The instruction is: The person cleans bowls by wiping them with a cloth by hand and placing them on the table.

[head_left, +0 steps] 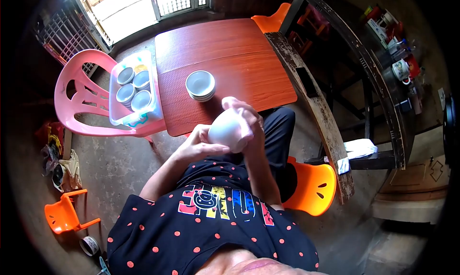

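Note:
Above my lap, just off the near edge of the table, I hold a white bowl [223, 131] tilted, its rounded outside toward me. My left hand [200, 143] grips it from the left, with the thumb along its lower side. My right hand [253, 124] is closed around the bowl's right side, pressing a pale pinkish cloth [246, 129] against it. Close ahead of my hands, a short stack of white bowls [200, 84] stands on the table.
The brown wooden table [215, 45] lies ahead. At its left, a clear plastic bin [113, 102] with several stacked bowls rests on a pink chair [72, 90]. A worn wooden bench [311, 95] runs along the right. Orange chairs [314, 188] stand around.

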Action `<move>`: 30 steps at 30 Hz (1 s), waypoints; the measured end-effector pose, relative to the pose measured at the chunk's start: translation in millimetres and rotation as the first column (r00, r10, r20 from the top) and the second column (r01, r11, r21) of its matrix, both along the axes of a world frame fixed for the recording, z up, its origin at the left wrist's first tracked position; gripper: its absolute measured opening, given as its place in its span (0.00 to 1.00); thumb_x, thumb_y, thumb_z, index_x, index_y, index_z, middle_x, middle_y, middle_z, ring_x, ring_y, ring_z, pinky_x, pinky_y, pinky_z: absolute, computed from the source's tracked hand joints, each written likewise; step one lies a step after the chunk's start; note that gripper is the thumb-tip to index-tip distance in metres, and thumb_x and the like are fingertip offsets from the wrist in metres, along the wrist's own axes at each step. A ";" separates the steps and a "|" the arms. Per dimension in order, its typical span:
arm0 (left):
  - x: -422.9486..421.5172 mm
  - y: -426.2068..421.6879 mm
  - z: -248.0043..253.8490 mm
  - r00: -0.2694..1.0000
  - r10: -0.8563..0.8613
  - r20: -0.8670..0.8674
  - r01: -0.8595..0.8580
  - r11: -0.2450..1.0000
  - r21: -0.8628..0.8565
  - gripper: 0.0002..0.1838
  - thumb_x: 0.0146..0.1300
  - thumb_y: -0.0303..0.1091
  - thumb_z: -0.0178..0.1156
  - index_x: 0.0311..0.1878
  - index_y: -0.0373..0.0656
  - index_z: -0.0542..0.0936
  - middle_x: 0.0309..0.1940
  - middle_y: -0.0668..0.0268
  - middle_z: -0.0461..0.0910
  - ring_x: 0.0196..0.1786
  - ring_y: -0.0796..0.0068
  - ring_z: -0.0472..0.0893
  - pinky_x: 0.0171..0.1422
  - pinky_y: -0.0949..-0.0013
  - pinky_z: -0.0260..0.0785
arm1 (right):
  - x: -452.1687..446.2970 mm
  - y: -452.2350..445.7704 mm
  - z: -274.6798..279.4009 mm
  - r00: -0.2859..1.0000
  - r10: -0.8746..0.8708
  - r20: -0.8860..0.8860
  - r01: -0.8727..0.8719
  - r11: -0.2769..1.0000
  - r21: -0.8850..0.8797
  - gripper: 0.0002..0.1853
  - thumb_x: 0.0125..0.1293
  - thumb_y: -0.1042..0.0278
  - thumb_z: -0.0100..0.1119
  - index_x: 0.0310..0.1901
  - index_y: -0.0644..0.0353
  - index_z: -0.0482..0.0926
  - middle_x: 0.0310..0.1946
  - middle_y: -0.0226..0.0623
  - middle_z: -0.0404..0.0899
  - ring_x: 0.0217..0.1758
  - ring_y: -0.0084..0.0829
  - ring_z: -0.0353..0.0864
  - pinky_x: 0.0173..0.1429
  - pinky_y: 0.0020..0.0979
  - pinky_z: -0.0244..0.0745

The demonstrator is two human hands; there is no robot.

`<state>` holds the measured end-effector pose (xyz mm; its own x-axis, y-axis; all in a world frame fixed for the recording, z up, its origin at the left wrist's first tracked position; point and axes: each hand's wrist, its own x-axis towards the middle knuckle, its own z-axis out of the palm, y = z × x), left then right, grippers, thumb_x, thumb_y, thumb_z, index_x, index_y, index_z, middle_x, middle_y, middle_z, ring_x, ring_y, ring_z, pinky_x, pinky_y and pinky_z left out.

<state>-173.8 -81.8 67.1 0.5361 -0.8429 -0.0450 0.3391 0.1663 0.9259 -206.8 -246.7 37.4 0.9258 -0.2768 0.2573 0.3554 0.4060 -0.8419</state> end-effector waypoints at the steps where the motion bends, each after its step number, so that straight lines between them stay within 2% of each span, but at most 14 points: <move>1: 0.7 -1.8 -9.0 0.991 0.015 0.134 -0.024 0.998 0.063 0.18 0.54 0.29 0.70 0.47 0.34 0.79 0.40 0.66 0.81 0.43 0.79 0.79 0.51 0.72 0.71 | 0.8 3.1 -5.7 0.995 0.089 -0.044 -0.068 0.932 0.356 0.18 0.68 0.60 0.49 0.51 0.65 0.74 0.46 0.45 0.79 0.52 0.37 0.78 0.57 0.36 0.74; 3: -3.7 -13.8 -17.4 0.834 0.032 0.551 -0.117 0.986 0.120 0.16 0.53 0.22 0.69 0.46 0.32 0.80 0.41 0.65 0.83 0.45 0.79 0.80 0.51 0.72 0.73 | 8.7 -9.4 -29.1 0.937 0.331 0.109 -0.298 0.597 0.745 0.21 0.69 0.57 0.48 0.54 0.65 0.74 0.44 0.46 0.81 0.48 0.36 0.80 0.52 0.34 0.77; 6: 0.6 -12.9 -7.7 0.935 -0.056 0.350 -0.003 0.986 0.164 0.21 0.52 0.27 0.72 0.48 0.30 0.79 0.42 0.63 0.82 0.45 0.78 0.80 0.51 0.72 0.73 | 23.1 -27.1 -32.6 0.994 0.044 0.104 -0.032 0.993 -0.117 0.17 0.68 0.60 0.52 0.50 0.64 0.76 0.47 0.45 0.80 0.51 0.39 0.80 0.53 0.37 0.78; 9: 12.1 -2.6 1.7 0.974 -0.177 -0.142 0.178 0.984 -0.008 0.23 0.52 0.33 0.71 0.50 0.30 0.78 0.43 0.63 0.82 0.45 0.76 0.80 0.54 0.72 0.71 | 17.8 -41.8 22.5 0.782 0.347 0.519 0.250 0.587 -0.770 0.08 0.61 0.74 0.59 0.42 0.58 0.78 0.45 0.46 0.81 0.51 0.41 0.80 0.57 0.39 0.76; 11: 8.6 -2.5 -1.0 0.981 -0.132 -0.144 0.125 0.991 -0.058 0.21 0.53 0.31 0.70 0.49 0.30 0.79 0.43 0.63 0.82 0.44 0.77 0.80 0.54 0.73 0.70 | 15.9 -36.0 24.7 0.923 0.367 0.119 -0.267 0.830 -0.489 0.07 0.60 0.71 0.61 0.40 0.58 0.78 0.45 0.45 0.81 0.49 0.40 0.82 0.53 0.36 0.79; 12: 6.8 -3.0 -4.7 0.993 -0.086 -0.083 0.083 0.996 -0.036 0.19 0.54 0.28 0.69 0.48 0.31 0.79 0.41 0.64 0.82 0.43 0.78 0.80 0.52 0.74 0.71 | 26.6 -34.4 0.4 0.796 0.231 0.559 0.165 0.806 -0.569 0.12 0.61 0.64 0.61 0.43 0.61 0.77 0.46 0.45 0.81 0.50 0.37 0.81 0.52 0.32 0.79; 14: 5.3 -4.8 -16.9 0.993 -0.018 0.117 0.012 0.999 0.048 0.13 0.56 0.22 0.65 0.45 0.33 0.81 0.38 0.67 0.82 0.40 0.79 0.80 0.48 0.76 0.72 | 20.3 -16.3 -21.6 0.917 0.219 0.333 -0.272 0.954 0.122 0.26 0.62 0.52 0.60 0.52 0.66 0.71 0.48 0.44 0.77 0.47 0.34 0.80 0.50 0.28 0.80; 16: -0.6 -18.1 -23.0 0.845 0.005 0.535 -0.103 0.983 0.154 0.08 0.55 0.21 0.67 0.39 0.32 0.82 0.35 0.62 0.84 0.38 0.75 0.82 0.45 0.72 0.74 | 15.2 4.2 -37.4 0.890 0.290 0.352 -0.455 0.516 0.726 0.34 0.61 0.43 0.59 0.56 0.66 0.67 0.49 0.41 0.72 0.45 0.34 0.80 0.47 0.28 0.80; 18: -1.0 -25.5 -20.4 0.617 -0.107 0.780 -0.129 0.964 0.234 0.12 0.53 0.22 0.69 0.42 0.31 0.81 0.37 0.62 0.83 0.41 0.74 0.81 0.49 0.73 0.73 | 20.1 -11.5 -48.4 0.872 0.356 0.336 -0.490 0.610 0.623 0.35 0.60 0.43 0.61 0.56 0.67 0.67 0.50 0.41 0.72 0.46 0.33 0.79 0.47 0.28 0.80; 20: 2.1 -21.8 -5.8 0.925 -0.085 0.370 0.023 0.986 0.167 0.17 0.52 0.23 0.70 0.45 0.30 0.79 0.39 0.61 0.82 0.43 0.74 0.81 0.50 0.72 0.72 | 18.6 -25.8 -44.3 0.904 0.415 0.101 -0.387 0.695 0.607 0.35 0.57 0.44 0.65 0.57 0.63 0.68 0.48 0.39 0.73 0.45 0.33 0.79 0.47 0.28 0.81; 22: 11.3 -12.2 0.1 0.984 -0.135 -0.119 0.135 0.991 -0.011 0.21 0.53 0.26 0.67 0.51 0.30 0.77 0.44 0.61 0.81 0.46 0.72 0.81 0.57 0.68 0.71 | 39.3 -33.8 -45.8 0.778 0.316 0.543 -0.186 0.941 -0.282 0.26 0.61 0.56 0.62 0.57 0.60 0.71 0.48 0.47 0.78 0.47 0.35 0.81 0.48 0.28 0.80; 23: 16.1 -10.8 -4.1 0.969 -0.135 -0.205 0.134 0.991 -0.017 0.22 0.51 0.26 0.67 0.50 0.29 0.77 0.44 0.58 0.82 0.48 0.71 0.80 0.58 0.67 0.71 | 28.4 -43.4 -15.5 0.767 0.262 0.585 0.210 0.759 -0.616 0.22 0.67 0.60 0.55 0.57 0.66 0.71 0.51 0.50 0.78 0.50 0.34 0.80 0.51 0.27 0.78; 28: 8.7 -18.8 -14.9 0.996 0.016 -0.084 -0.027 0.991 -0.128 0.16 0.52 0.21 0.66 0.45 0.29 0.79 0.42 0.58 0.82 0.46 0.69 0.81 0.55 0.69 0.73 | 38.3 -24.0 -60.4 0.896 0.090 0.435 0.029 0.965 -0.260 0.26 0.61 0.60 0.61 0.58 0.62 0.67 0.54 0.43 0.74 0.50 0.32 0.79 0.53 0.29 0.77; 30: 5.9 -22.0 -24.1 0.945 0.035 0.325 -0.063 0.995 0.077 0.11 0.54 0.18 0.65 0.42 0.30 0.81 0.41 0.61 0.83 0.44 0.74 0.81 0.52 0.72 0.73 | 34.9 -7.4 -71.8 0.981 0.061 0.186 -0.077 0.994 0.078 0.32 0.57 0.58 0.67 0.59 0.60 0.64 0.55 0.40 0.72 0.52 0.33 0.78 0.53 0.31 0.78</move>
